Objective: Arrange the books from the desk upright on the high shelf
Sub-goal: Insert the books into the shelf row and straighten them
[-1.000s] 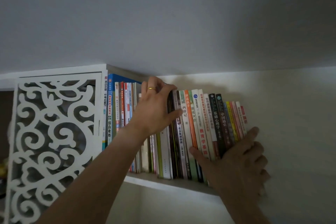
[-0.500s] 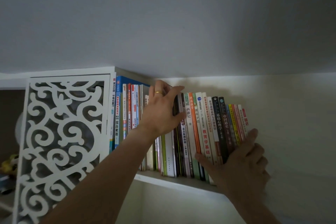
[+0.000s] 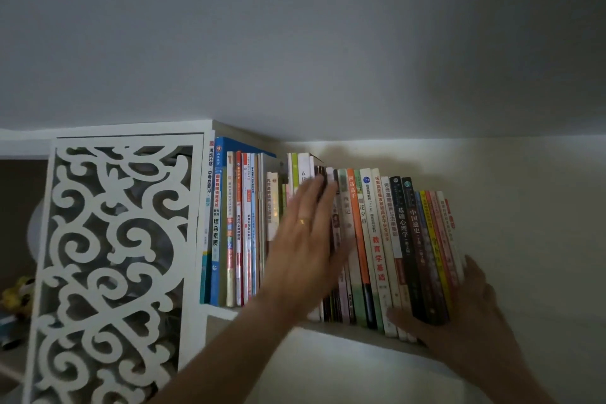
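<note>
Lattice panel: we see the white cut-out panel (image 3: 114, 256) at the far left, closing off that end of the shelf (image 3: 354, 333).
Tall books: just right of the panel, a blue-spined book (image 3: 217, 223) and its thin neighbours stand straight, long axis vertical.
Left hand: our left hand (image 3: 305, 239) lies flat on the spines in the middle of the row, fingers straight and together, pointing up and to the right; it grips nothing. It is blurred, so we cannot tell how hard it presses.
Middle books: the spines under and just right of that hand, such as the orange book (image 3: 357, 239), tip slightly, tops toward the left.
Right-end books: the two black books (image 3: 410, 239) and the thin yellow and pink ones beside them lean the same way, feet farther right than their tops.
Right hand: our right hand (image 3: 465, 315) is at the foot of this last group, thumb across the lower spines and fingers curled round the outer book's side, clasping the group.
Key relation: we judge the leaning group lies right against the right hand, well right of the left one, so the right hand is placed to push the feet leftward.
Risk: past the last book the shelf is open, so it could slide outward.
</note>
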`<state>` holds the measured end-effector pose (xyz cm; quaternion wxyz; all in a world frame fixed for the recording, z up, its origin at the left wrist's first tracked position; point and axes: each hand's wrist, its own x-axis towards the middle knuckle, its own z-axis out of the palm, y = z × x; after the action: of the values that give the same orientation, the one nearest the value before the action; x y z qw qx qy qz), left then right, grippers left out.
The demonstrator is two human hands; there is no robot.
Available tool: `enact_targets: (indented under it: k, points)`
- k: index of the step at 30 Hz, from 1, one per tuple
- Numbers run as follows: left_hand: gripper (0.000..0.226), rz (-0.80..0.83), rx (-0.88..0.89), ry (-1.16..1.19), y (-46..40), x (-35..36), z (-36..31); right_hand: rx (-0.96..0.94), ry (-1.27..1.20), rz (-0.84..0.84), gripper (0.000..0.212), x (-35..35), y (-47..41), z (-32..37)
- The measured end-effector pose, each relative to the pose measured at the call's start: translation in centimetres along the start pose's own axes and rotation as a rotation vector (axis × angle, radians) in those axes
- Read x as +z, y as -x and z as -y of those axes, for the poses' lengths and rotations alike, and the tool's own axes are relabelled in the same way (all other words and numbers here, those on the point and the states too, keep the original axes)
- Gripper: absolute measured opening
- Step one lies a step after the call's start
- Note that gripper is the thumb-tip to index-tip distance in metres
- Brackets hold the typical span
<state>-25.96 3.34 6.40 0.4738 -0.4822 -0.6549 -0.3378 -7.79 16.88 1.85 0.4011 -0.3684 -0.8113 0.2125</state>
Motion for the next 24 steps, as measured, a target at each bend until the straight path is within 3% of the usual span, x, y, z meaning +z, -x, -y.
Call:
enact_targets:
  k: [4, 7, 13, 15, 19, 22, 24]
  points:
    - [0.091, 0.167, 0.060, -0.070, 4.8, 2.1, 2.3, 0.012, -0.053, 0.077, 0.157, -0.8, -0.7, -0.6]
    - [0.092, 0.176, 0.127, -0.128, 4.8, 2.8, 3.8, -0.011, -0.108, 0.078, 0.151, -0.7, -0.9, 0.0]
    - [0.091, 0.207, 0.134, 0.020, 4.5, 2.1, 4.1, -0.063, -0.178, 0.104, 0.143, 0.2, -1.3, 1.2]
    - [0.088, 0.172, 0.118, 0.082, 4.7, 1.7, 3.7, -0.063, -0.202, 0.087, 0.146, 0.1, -1.2, 1.3]
    - [0.057, -0.069, 0.000, 0.317, 5.7, 1.2, 3.8, -0.064, -0.215, 0.079, 0.144, 0.3, -0.9, 1.4]
    - [0.049, -0.235, -0.198, 0.198, 3.8, 0.1, 5.1, -0.010, -0.235, 0.117, 0.146, 0.4, -0.8, 1.6]
    - [0.047, -0.212, -0.238, 0.107, 1.6, -0.7, 6.4, 0.018, -0.197, 0.102, 0.159, 0.8, -0.7, 1.4]
